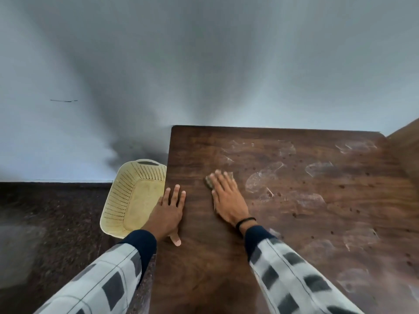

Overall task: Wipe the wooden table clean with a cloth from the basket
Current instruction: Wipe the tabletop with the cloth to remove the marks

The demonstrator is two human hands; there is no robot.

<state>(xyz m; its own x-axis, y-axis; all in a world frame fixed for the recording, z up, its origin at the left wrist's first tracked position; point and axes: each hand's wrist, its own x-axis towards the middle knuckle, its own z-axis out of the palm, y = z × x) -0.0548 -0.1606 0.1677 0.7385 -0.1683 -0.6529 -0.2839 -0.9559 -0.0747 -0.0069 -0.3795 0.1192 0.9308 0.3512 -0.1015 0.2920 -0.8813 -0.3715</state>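
The dark wooden table (pixel 283 223) fills the right half of the view, with pale smears and small dark specks over its right side. My right hand (pixel 226 196) lies flat with straight fingers on a small brownish cloth (pixel 209 181), pressing it onto the tabletop near the left part. Only an edge of the cloth shows beyond the fingers. My left hand (pixel 169 214) rests flat on the table's left edge, fingers straight, holding nothing. A cream perforated plastic basket (pixel 127 198) sits on the floor just left of the table and looks empty.
A plain grey-white wall (pixel 204 64) stands right behind the table. Dark speckled stone floor (pixel 52 223) lies to the left around the basket. A second wooden surface (pixel 405 143) meets the table at the far right corner.
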